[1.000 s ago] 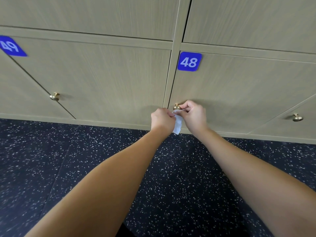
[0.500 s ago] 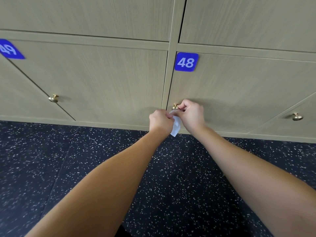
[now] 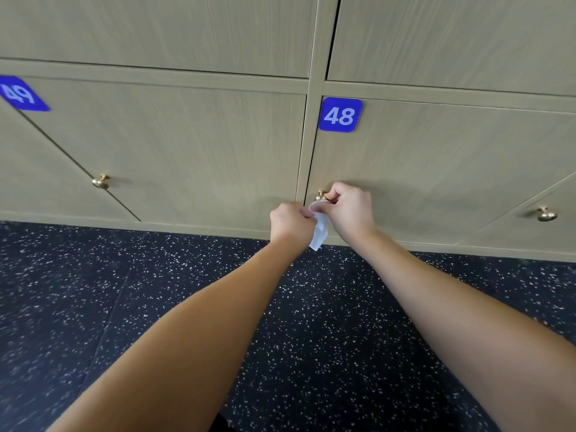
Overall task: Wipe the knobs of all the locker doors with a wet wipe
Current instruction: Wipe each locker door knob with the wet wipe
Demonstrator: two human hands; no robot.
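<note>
Brass knob [image 3: 320, 195] of door 48 [image 3: 436, 169], at 12 o'clock of both fists. Left hand [image 3: 291, 221] and right hand [image 3: 352, 210] each pinch the wipe [image 3: 319, 232], likely stretching it taut for rubbing. Knobs at 9 and 3 o'clock uncovered.

The locker doors [image 3: 193, 145] are pale beige with a fine wood-grain pattern, and each number plate [image 3: 340, 115] is vivid blue with white digits. The knobs [image 3: 100, 181] are shiny brass-gold, and the wet wipe [image 3: 318, 230] is white. The floor [image 3: 93, 291] is near-black, speckled all over with small white flecks.
</note>
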